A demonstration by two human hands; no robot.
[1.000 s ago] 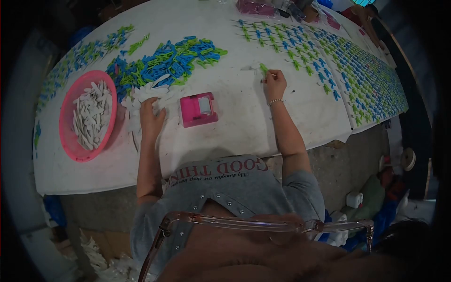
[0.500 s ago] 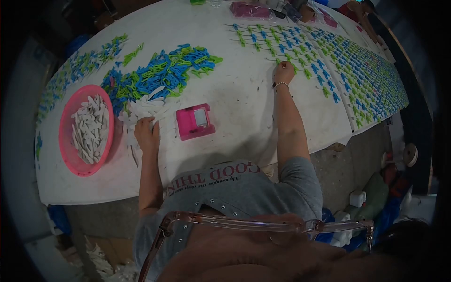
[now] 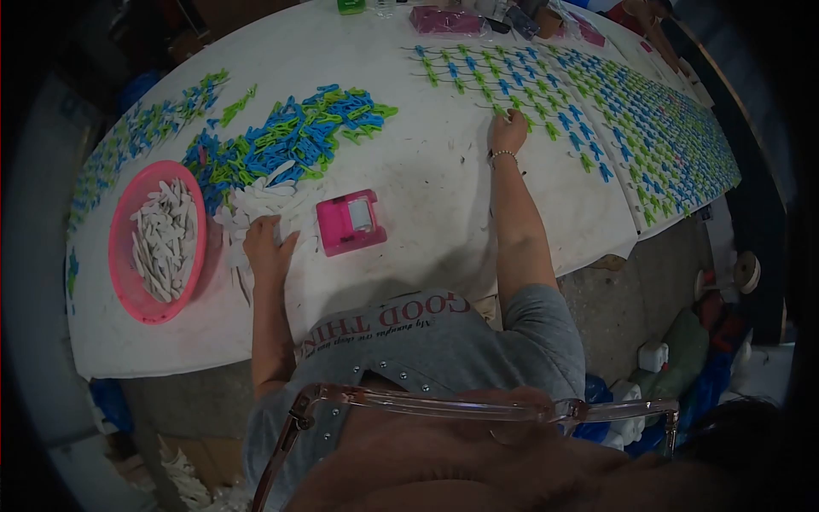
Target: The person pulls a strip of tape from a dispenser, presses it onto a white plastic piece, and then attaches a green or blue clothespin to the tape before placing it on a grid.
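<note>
My left hand (image 3: pixel 270 246) rests at the near edge of a heap of flat white strips (image 3: pixel 263 200), fingers bent a little and thumb spread away from them. Nothing shows in its grasp. Further out, my right hand (image 3: pixel 509 135) is closed, with its fingertips down at the near-left edge of rows of blue and green clothespins (image 3: pixel 550 132). A green clothespin (image 3: pixel 498 109) with a thin stem lies right by those fingertips. What the fingers pinch is hidden.
A pink basin (image 3: pixel 201 247) of white strips stands at the left. Behind the strips lies a mound of loose clothespins (image 3: pixel 290 132). Between my arms sits a pink tape dispenser-like holder (image 3: pixel 341 241). Another person's arm (image 3: pixel 661 43) is at the far right.
My left thumb has spread away from the fingers. My right hand stays by the same clothespin, its fingers shifting slightly. The whole view has shifted a little.
</note>
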